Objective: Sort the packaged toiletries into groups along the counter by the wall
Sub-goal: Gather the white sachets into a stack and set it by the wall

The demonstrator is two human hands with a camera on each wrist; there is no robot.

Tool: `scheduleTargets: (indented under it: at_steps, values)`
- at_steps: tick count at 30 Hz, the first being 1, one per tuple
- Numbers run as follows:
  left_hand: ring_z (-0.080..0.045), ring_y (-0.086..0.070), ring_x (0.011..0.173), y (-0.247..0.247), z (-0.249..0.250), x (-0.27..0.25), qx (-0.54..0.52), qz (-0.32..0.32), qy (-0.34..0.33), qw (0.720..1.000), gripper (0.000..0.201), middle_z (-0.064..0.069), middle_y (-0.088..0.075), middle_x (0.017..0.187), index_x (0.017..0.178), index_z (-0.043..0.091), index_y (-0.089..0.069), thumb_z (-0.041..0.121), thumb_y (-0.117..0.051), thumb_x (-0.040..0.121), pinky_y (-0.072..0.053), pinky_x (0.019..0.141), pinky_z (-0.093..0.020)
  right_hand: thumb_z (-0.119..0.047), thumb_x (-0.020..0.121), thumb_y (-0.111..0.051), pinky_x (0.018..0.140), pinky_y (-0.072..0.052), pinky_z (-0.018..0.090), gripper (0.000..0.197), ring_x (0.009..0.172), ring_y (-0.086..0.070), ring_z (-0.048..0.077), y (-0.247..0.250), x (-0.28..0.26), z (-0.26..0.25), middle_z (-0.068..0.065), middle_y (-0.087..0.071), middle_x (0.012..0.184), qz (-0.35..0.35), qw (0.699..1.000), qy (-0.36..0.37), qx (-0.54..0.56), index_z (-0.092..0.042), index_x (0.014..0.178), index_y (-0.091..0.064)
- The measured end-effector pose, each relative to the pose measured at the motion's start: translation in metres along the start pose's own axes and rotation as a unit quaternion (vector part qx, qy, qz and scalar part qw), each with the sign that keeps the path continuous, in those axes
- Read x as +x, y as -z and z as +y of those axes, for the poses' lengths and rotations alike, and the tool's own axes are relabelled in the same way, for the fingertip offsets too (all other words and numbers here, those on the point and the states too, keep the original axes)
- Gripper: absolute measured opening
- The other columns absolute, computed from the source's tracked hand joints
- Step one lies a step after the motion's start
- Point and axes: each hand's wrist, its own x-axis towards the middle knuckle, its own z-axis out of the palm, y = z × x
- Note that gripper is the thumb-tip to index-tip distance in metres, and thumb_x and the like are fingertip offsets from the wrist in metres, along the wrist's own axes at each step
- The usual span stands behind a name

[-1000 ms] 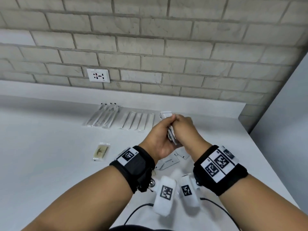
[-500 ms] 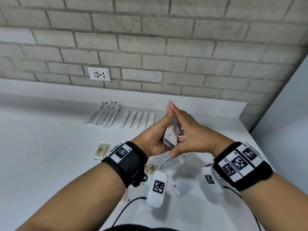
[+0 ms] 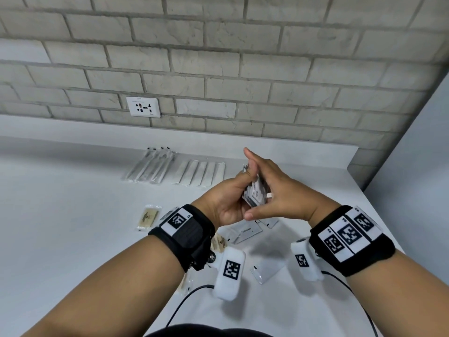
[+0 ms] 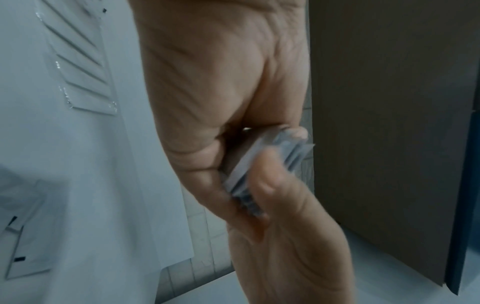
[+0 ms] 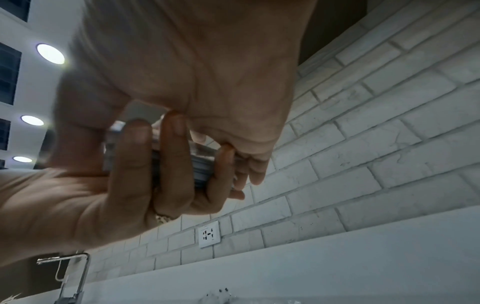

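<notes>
Right now both hands meet above the counter [image 3: 73, 239], squaring up a small stack of flat white packets [image 3: 255, 193]. The left hand [image 3: 226, 200] has its fingers curled round the stack from the left, thumb on the near face, so it carries the weight. The right hand [image 3: 279, 193] lies against the other side with fingers mostly straight and pointing toward the far wall, pressing the loose edges flush rather than gripping; the right wrist view shows the stack [image 5: 179, 162] sandwiched between the fingers of both hands. Evening the packets in the air probably lets them go down as one tidy group instead of fanning out.

Along the far edge by the wall two groups already lie in rows: clear sleeves with dark tips [image 3: 150, 166] on the left, and white strips [image 3: 201, 173] just right of them. The bare stretch to the right of those looks like the likely spot for the held stack.

Nearer, unsorted pieces are scattered: a tan sachet [image 3: 148, 216] on the left, a packet printed "Toothpaste" [image 3: 247, 231] under the hands, and another white packet [image 3: 266, 269] between the wrists.

No box, tray or other container is in view; everything sits straight on the counter.
</notes>
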Motion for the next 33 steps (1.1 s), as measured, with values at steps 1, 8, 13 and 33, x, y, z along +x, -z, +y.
scheduleTargets:
  at_steps: [1,8,13,33]
  values:
    - [-0.019,-0.068,0.092,0.001,-0.001,0.001,0.003,-0.011,0.001,1.0,0.062,-0.008,-0.066,0.099,0.124,0.011,-0.055,0.056,-0.048,0.081,-0.057,0.079,-0.032,-0.039,0.061,-0.088,0.108,-0.041,0.034,0.123,0.13,-0.035,0.004,0.0,0.0,0.0,-0.011,-0.03,0.136,0.007,1.0,0.002,-0.008,-0.054,0.146,0.0]
    - [-0.019,-0.07,0.089,0.004,-0.006,0.003,0.033,-0.047,-0.023,0.998,0.091,-0.007,-0.069,0.096,0.126,0.012,-0.051,0.053,-0.085,0.052,-0.058,0.075,-0.035,-0.03,0.062,-0.085,0.099,-0.047,0.027,0.114,0.117,-0.044,0.004,-0.003,-0.002,-0.002,-0.009,-0.035,0.125,0.053,0.998,0.007,-0.044,-0.054,0.144,-0.01]
    - [-0.024,-0.068,0.093,0.001,-0.006,0.004,0.029,-0.049,-0.018,0.998,0.069,-0.012,-0.064,0.1,0.112,0.011,-0.057,0.044,-0.087,0.058,-0.056,0.08,-0.039,-0.031,0.059,-0.088,0.101,-0.045,0.027,0.118,0.121,-0.041,0.003,-0.005,-0.002,0.002,-0.011,-0.034,0.124,0.052,0.997,0.029,-0.039,-0.055,0.144,-0.01]
    - [-0.008,-0.061,0.059,-0.008,-0.002,0.015,-0.104,0.198,-0.181,0.958,0.031,-0.003,-0.047,0.086,0.12,0.022,-0.036,0.028,-0.055,0.096,-0.054,0.054,-0.024,-0.017,0.081,-0.068,0.068,-0.052,0.035,0.009,0.082,-0.058,0.016,-0.051,0.01,0.013,-0.004,-0.062,0.085,0.356,0.927,0.067,-0.093,-0.014,0.09,-0.067]
